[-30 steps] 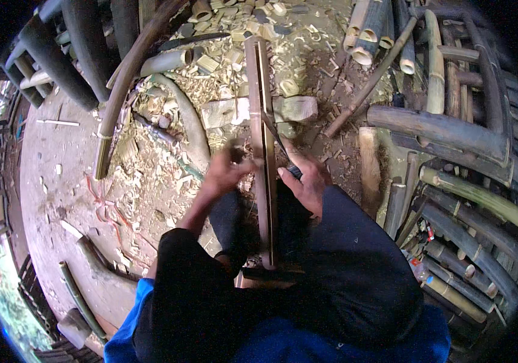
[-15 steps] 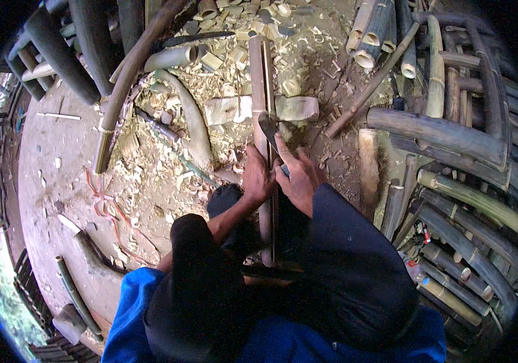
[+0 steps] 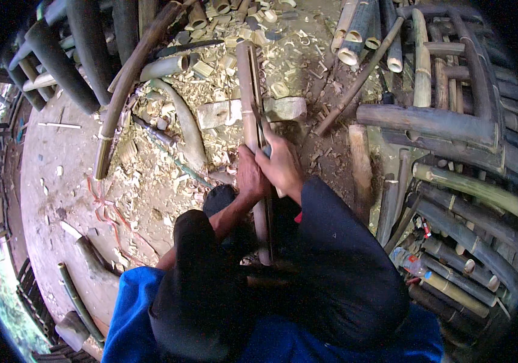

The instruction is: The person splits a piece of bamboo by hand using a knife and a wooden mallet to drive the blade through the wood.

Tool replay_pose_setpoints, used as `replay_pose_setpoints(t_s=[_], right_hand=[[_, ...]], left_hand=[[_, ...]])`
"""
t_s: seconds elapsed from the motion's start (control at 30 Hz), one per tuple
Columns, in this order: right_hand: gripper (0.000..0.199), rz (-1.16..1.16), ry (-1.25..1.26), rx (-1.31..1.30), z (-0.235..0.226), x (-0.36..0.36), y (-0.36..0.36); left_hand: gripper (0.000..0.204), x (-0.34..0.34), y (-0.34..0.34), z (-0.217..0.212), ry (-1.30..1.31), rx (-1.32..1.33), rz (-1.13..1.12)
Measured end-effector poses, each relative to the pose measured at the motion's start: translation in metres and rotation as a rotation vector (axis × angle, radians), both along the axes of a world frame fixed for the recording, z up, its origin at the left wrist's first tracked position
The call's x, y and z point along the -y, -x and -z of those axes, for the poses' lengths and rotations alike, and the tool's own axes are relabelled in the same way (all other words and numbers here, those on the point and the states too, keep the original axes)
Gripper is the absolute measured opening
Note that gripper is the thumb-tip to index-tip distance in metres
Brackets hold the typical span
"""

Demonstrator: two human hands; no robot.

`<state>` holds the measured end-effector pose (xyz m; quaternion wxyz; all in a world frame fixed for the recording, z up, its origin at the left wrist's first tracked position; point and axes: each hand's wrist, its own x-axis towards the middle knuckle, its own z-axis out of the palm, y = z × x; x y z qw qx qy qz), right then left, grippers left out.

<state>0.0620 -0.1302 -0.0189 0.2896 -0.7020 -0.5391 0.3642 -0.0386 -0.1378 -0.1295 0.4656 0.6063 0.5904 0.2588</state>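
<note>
A long bamboo pole (image 3: 248, 91) runs from between my knees out toward the top of the view, its far end resting on a flat pale wood block (image 3: 213, 113). My left hand (image 3: 249, 175) wraps around the pole near its middle. Right beside it, my right hand (image 3: 281, 163) grips the handle of a dark blade (image 3: 265, 130) that lies along the pole's right side. Both hands touch each other. The blade's edge is partly hidden by my fingers.
Pale bamboo shavings and cut rings (image 3: 168, 157) cover the ground ahead. Dark curved bamboo poles (image 3: 120, 97) lie at upper left, a stack of bamboo frames (image 3: 465, 199) at right. A short log (image 3: 360, 160) lies right of my hand. Red cord (image 3: 111, 209) sits on the concrete.
My left hand has moved from the left of the pole onto it, next to my right hand. Both hands and the blade have slid further up the pole.
</note>
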Motion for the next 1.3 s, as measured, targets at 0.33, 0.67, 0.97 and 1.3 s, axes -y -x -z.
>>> replay_pose_setpoints(t_s=[0.33, 0.67, 0.97, 1.3], right_hand=[[0.057, -0.007, -0.101, -0.019, -0.007, 0.004, -0.004], [0.059, 0.082, -0.236, 0.092, 0.012, -0.056, 0.000], [0.035, 0.040, -0.113, 0.247, -0.007, -0.143, -0.018], [0.024, 0.216, -0.002, -0.805, -0.019, -0.044, -0.044]], left_hand=[[0.048, -0.005, 0.000, -0.023, 0.069, -0.074, -0.002], [0.047, -0.008, -0.003, -0.029, 0.058, -0.173, -0.010], [0.047, -0.007, -0.005, -0.032, 0.051, -0.190, 0.021], [0.053, -0.011, 0.015, -0.008, 0.221, 0.355, -0.053]])
